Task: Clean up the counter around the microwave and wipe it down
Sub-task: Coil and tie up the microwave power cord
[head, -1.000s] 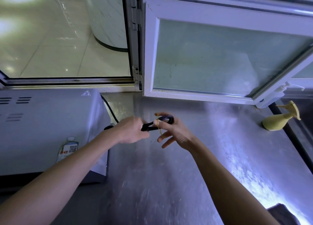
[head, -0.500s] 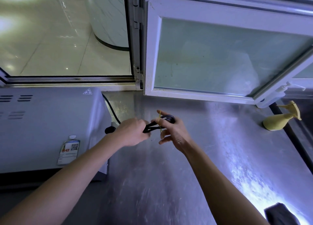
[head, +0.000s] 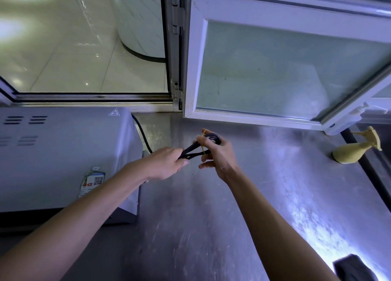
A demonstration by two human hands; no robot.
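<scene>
A folded black cord is held above the desk, stretched between both hands. The left hand has its fingers curled round the near end of the cord's loops; the right hand pinches the far, rounded end between thumb and forefinger, its lower fingers spread loosely below. A thin yellow rubber band crosses the cord just beside the right fingers. Left of the left hand stands the grey microwave, boxy, with vent slots and a sticker on its flank; the cord runs from behind it. Well to the right of the right fingers a yellow spray bottle lies on its side by the desk's edge. Near the lower right corner sits a dark cloth. The desk is brushed, scratched metal. Beyond the fingers a white-framed window with frosted glass hangs open.
</scene>
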